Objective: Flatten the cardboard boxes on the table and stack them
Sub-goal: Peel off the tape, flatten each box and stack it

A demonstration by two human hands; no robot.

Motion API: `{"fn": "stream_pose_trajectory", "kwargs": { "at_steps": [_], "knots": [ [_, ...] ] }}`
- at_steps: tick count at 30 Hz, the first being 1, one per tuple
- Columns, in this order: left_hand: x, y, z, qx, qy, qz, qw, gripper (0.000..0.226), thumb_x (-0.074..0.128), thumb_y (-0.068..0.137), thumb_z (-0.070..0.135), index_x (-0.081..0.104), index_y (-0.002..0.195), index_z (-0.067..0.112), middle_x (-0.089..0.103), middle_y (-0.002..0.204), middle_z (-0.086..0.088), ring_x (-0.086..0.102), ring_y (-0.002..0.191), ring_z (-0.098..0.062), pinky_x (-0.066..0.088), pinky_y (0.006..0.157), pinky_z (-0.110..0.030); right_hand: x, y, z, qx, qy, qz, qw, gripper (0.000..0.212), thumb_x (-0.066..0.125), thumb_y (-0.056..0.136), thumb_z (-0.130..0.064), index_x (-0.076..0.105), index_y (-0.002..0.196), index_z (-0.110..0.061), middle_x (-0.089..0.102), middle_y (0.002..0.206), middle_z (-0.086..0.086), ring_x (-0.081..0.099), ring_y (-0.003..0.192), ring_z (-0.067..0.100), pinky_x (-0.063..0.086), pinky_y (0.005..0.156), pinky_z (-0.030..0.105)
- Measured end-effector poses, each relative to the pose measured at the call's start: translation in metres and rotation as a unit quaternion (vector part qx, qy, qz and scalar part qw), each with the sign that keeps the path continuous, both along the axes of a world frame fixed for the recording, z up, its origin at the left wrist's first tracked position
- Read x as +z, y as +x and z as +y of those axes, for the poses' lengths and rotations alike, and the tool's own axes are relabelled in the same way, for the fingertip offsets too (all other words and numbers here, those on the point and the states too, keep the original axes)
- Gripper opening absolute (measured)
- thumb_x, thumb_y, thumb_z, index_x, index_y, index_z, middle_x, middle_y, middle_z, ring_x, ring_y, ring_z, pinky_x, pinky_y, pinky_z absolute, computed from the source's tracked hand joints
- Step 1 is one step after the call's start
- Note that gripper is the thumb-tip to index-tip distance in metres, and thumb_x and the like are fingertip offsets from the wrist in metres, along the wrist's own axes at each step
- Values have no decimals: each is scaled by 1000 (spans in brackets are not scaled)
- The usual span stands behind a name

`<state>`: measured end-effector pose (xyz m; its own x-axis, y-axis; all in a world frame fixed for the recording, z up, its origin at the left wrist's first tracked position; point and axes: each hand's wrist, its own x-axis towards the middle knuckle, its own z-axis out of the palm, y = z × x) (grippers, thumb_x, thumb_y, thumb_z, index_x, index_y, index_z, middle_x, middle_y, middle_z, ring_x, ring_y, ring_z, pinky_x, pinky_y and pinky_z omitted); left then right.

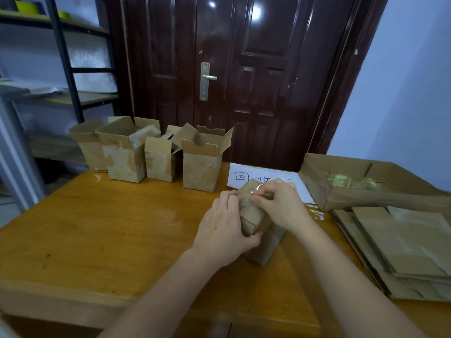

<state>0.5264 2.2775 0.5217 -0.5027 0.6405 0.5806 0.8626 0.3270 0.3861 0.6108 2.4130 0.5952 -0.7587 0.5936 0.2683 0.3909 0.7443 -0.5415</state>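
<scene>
Near the table's middle, a little toward 3 o'clock, a small cardboard box (253,215) stands under both hands, its taped end tipped up toward 12 o'clock; its long axis looks to run from 6 to 12, leaning away from the person. Left hand (223,230) wraps the near side, fingers curled round it with the thumb underneath. Right hand (280,203) pinches at the clear tape (251,192) on the top end, fingertips closed tight. Likely risk: the tape tears off in slivers or rips the cardboard face, since the grip is only a small fingertip pinch. A hard tug could also slide the box toward the paper sign (266,176) at 12 o'clock. Four open boxes (156,152) wait at 11 o'clock; the flattened stack (400,250) lies at 3 o'clock on the wooden table (97,230)
</scene>
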Motion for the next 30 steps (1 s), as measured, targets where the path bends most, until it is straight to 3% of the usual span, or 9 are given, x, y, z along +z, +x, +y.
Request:
{"fn": "stream_pose_trajectory", "kwargs": {
  "at_steps": [3, 5, 7, 12, 15, 18, 22, 26, 30],
  "knots": [
    [0, 0, -1, -3, -5, 3, 1000, 91, 69, 77, 72, 34, 145, 24, 36, 142, 10, 40, 126, -6, 44, 101, -23, 1, -5, 3, -30, 71, 9, 997, 17, 64, 95, -25, 57, 81, -30, 57, 88, -11, 56, 96, 21, 46, 86, 42],
    [1, -1, -3, -7, -15, 6, 1000, 92, 68, 77, 73, 33, 146, 24, 35, 143, 10, 40, 126, -6, 45, 102, -25, 3, -8, 8, -45, 115, 30, 992, 15, 61, 95, -15, 57, 83, -22, 57, 91, -4, 58, 90, 23, 43, 76, 36],
    [1, -3, -4, -13, -29, 6, 999, 91, 67, 76, 74, 33, 146, 26, 34, 143, 11, 40, 125, -6, 46, 103, -26, 4, -9, 9, -19, 134, 42, 990, 11, 61, 94, -10, 62, 86, -17, 57, 93, -2, 57, 88, 21, 43, 75, 34],
    [12, -19, -8, -21, -79, 28, 996, 85, 64, 76, 76, 36, 141, 30, 42, 140, 13, 43, 121, -9, 44, 101, -28, 4, -3, 6, 103, 109, -3, 989, 17, 60, 100, -26, 72, 88, -29, 60, 81, -17, 52, 80, 5, 37, 75, 24],
    [27, -30, -9, -18, -129, 70, 989, 79, 62, 73, 75, 40, 136, 32, 48, 136, 14, 43, 121, -12, 38, 104, -34, 7, 2, 10, 66, 48, 40, 996, 17, 66, 96, -25, 76, 109, -24, 69, 97, -12, 59, 95, 8, 39, 79, 12],
    [41, -32, -4, -7, -195, 82, 977, 74, 66, 73, 70, 41, 130, 29, 46, 123, 10, 44, 114, -15, 40, 104, -35, 2, 1, 12, 22, 64, 13, 998, 22, 67, 95, -35, 77, 113, -25, 66, 106, -7, 47, 111, 20, 39, 97, 31],
    [54, -26, 10, 2, -253, 68, 965, 78, 61, 79, 77, 37, 128, 23, 39, 114, 5, 40, 104, -15, 42, 92, -33, -4, -3, 12, 8, 46, 7, 999, 26, 64, 94, -49, 80, 100, -30, 68, 108, -5, 42, 115, 23, 35, 93, 34],
    [57, -22, 20, 21, -260, 26, 965, 79, 43, 86, 86, 38, 128, 19, 43, 115, 2, 43, 105, -18, 45, 93, -36, -6, -10, 7, -35, 42, 48, 997, 15, 70, 91, -38, 79, 84, -29, 59, 82, -14, 47, 104, 22, 41, 85, 35],
    [52, -26, 24, 20, -277, 55, 959, 73, 52, 89, 77, 37, 133, 21, 48, 124, 0, 44, 105, -18, 46, 98, -38, -2, -11, 21, -91, 44, 93, 991, 12, 64, 95, -18, 66, 84, -16, 60, 97, -2, 60, 87, 22, 43, 76, 33]
  ]
}}
